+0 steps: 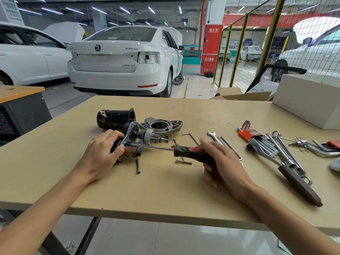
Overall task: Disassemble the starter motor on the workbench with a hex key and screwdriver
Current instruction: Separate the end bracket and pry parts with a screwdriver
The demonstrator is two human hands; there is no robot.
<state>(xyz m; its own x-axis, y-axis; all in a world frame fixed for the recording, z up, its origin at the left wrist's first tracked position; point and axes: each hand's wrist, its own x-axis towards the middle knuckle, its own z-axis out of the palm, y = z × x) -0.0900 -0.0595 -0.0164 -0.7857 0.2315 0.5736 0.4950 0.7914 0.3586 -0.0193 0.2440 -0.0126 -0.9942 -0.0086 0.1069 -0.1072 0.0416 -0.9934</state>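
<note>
Left hand (103, 153) grips armature assembly (132, 142) as brace; right hand (219, 162) curls round screwdriver (184, 150) (tip seated).

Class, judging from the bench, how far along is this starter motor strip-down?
Done: black housing and grey end bracket lie apart, two long bolts out. In hand: left hand grips the armature assembly; right hand holds the screwdriver against it. Left: separating that assembly.
</note>
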